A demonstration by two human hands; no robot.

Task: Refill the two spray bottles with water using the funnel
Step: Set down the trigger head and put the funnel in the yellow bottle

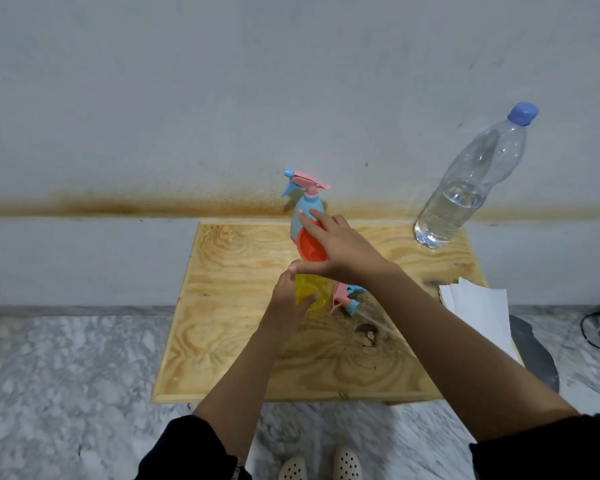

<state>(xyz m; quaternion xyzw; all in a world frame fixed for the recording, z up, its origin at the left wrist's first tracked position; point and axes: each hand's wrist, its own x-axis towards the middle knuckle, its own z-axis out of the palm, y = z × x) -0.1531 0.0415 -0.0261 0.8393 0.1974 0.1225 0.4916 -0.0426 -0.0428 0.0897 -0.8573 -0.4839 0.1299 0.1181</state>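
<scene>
Now my left hand [286,303] grips the translucent yellow plastic spray bottle [308,289]; my right hand [343,252] holds the round orange plastic funnel [309,245] atop it.

fig. 1. single head-worn wide-angle view, looking forward and steeply down at close range onto the desk [229,323]; the wall [222,81] fills the upper half, the floor [66,375] and the wearer's shoes [347,464] the bottom edge.
</scene>
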